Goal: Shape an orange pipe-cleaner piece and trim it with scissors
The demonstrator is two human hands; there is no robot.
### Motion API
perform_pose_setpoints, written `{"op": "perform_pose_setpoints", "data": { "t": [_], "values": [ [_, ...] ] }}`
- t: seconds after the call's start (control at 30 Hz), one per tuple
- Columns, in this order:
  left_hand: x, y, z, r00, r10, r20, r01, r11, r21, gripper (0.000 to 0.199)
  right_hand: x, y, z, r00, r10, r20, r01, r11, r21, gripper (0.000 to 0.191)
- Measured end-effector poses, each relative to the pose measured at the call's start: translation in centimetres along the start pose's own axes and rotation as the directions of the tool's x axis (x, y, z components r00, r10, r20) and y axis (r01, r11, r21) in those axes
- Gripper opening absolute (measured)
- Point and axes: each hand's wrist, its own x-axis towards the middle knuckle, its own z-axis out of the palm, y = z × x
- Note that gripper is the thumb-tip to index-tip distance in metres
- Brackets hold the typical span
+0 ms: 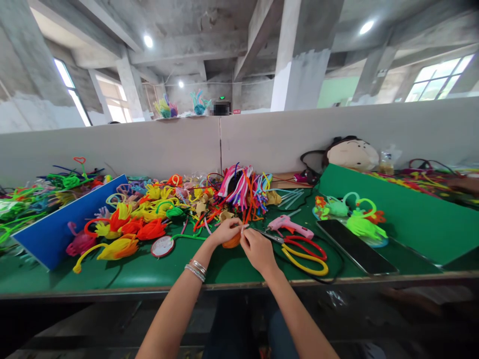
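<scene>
My left hand and my right hand meet over the green table near its front edge. Between them is an orange fuzzy piece, mostly covered by my fingers. The fingers of both hands are pinched together on it. Right of my hands lie scissors with red and yellow handles, their blades pointing toward my right hand. A pink glue gun rests just behind them. To the left is a small round white disc with a red rim, beside a green fuzzy stem.
Fuzzy-stem birds and a blue board stand left. Bundled stems lie behind my hands. At right are a black phone, green bird figures and a green board. A grey partition runs behind.
</scene>
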Motion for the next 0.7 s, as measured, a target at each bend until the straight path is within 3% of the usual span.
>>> {"op": "perform_pose_setpoints", "data": {
  "t": [0.13, 0.33, 0.5, 0.7],
  "values": [
    [-0.1, 0.21, 0.03, 1.0, -0.01, -0.001, 0.01, 0.999, -0.044, 0.024, -0.07, 0.01, -0.04, 1.0, 0.024, -0.001, -0.024, 0.999, 0.025, 0.028],
    [-0.07, 0.2, 0.56, 0.997, -0.078, -0.004, 0.076, 0.981, -0.176, 0.031, -0.2, 0.24, 0.08, 0.954, 0.298, -0.034, -0.293, 0.95, 0.105, 0.032],
    [0.02, 0.35, 0.65, 0.989, -0.135, -0.059, 0.115, 0.959, -0.259, 0.038, -0.21, 0.7, 0.36, 0.94, 0.34, -0.009, -0.335, 0.93, 0.153, 0.033],
    [-0.17, 0.55, 0.57, 0.99, -0.139, -0.031, 0.127, 0.962, -0.242, 0.037, -0.21, 0.9, 0.33, 0.924, 0.38, 0.038, -0.377, 0.892, 0.247, 0.034]
  ]
}}
